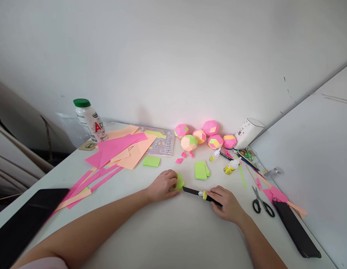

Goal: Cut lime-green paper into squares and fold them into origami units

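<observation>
My left hand [163,186] is closed on a small piece of lime-green paper [179,181] at the middle of the table. In my right hand [226,204] is a black and yellow utility knife [203,194], its dark blade pointing left. The blade's tip meets the lower right edge of the green paper; whether it cuts into it I cannot tell. A stack of green paper pieces [200,170] lies just beyond the knife. Another green stack [151,161] is behind my left hand. Small pink folded pieces [179,161] lie between the two stacks.
Several multicoloured paper balls [189,142] stand along the wall. Glue bottles [231,166], scissors [262,203] and a black case [297,229] are to the right. Pink and orange sheets [117,149], a white bottle [91,121] and a black tablet-like slab [27,224] are to the left.
</observation>
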Motion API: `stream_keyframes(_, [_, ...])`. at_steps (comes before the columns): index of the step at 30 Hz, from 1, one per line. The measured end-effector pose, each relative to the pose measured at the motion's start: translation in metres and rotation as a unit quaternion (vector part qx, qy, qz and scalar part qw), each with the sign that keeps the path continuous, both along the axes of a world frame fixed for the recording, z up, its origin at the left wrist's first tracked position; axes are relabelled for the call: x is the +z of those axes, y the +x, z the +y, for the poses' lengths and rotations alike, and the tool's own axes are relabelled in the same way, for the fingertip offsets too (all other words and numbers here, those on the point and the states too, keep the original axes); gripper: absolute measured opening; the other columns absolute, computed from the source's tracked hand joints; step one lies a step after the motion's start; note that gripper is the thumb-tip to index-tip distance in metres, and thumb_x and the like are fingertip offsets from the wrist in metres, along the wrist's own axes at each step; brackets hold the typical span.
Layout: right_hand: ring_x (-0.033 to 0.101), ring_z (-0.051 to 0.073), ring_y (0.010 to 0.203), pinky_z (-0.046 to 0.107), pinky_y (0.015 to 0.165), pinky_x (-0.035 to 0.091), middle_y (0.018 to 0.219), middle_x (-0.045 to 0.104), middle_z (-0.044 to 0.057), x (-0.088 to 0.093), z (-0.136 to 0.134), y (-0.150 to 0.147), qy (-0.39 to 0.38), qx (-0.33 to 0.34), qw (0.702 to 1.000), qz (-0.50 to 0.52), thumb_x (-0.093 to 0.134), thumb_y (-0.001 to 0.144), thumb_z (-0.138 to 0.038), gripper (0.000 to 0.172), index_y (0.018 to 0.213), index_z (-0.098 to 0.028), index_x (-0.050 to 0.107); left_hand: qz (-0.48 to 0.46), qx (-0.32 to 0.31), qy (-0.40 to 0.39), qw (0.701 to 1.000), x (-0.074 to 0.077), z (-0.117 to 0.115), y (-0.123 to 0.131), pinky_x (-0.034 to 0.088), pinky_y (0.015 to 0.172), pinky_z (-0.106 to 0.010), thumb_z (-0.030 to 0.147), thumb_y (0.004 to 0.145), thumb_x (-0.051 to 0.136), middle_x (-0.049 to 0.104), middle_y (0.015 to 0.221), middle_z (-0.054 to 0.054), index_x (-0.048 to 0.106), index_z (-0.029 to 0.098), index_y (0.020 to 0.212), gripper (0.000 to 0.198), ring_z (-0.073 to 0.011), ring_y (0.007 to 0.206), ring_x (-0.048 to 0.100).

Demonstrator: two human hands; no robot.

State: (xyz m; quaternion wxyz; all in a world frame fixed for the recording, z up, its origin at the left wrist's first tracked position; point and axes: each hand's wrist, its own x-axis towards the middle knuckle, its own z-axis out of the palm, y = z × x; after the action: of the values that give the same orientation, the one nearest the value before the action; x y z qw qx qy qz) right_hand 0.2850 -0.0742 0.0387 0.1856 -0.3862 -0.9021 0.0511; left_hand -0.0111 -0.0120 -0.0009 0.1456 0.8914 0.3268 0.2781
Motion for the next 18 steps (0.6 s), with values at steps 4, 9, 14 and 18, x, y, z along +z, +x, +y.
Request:
stream_keyframes(4, [0.056,0.02,0.078,0.033,0.064,0.05,0.09,0.063,0.009,-0.0007,0.0001,-0.0003,0.008,0.0,1.0,-0.008,0.045,0.075,-0.01,0.042,0.114,-0.02,0.059,-0.003,0.003,0.006,1.0,0.0003,-0.0004,0.0004,0.045,0.076,-0.033,0.029,0.078,0.059,0.056,0.084,-0.005,0.053,0.018,0.064,0.018,-0.0184,0.081,0.052])
stream_keyframes(9, [0.056,0.021,0.078,0.033,0.064,0.05,0.089,0.064,0.008,-0.0013,-0.0004,-0.0004,0.007,-0.001,1.0,-0.014,0.045,0.073,-0.01,0.043,0.112,-0.02,0.06,-0.009,-0.001,0.014,1.0,0.0008,-0.0002,-0.0001,0.045,0.076,-0.032,0.02,0.079,0.052,0.055,0.083,-0.006,0.052,0.018,0.065,0.014,-0.0177,0.08,0.052])
stream_keyframes(14, [0.056,0.021,0.077,0.033,0.063,0.049,0.088,0.064,0.008,-0.0018,-0.0012,0.0005,-0.007,-0.002,1.0,-0.022,0.046,0.071,-0.008,0.044,0.11,-0.019,0.061,-0.015,0.002,0.013,1.0,0.0017,-0.0007,0.0001,0.045,0.076,-0.031,0.015,0.079,0.049,0.056,0.082,-0.005,0.05,0.018,0.067,0.012,-0.017,0.078,0.052])
stream_keyframes(18, [0.056,0.021,0.077,0.033,0.064,0.049,0.088,0.064,0.008,-0.0019,-0.0008,0.0004,-0.005,0.0,1.0,-0.026,0.047,0.071,-0.008,0.044,0.111,-0.019,0.061,-0.013,0.002,0.013,1.0,0.0023,-0.001,0.0003,0.045,0.075,-0.032,0.016,0.079,0.048,0.056,0.082,-0.006,0.05,0.019,0.065,0.014,-0.0175,0.078,0.053])
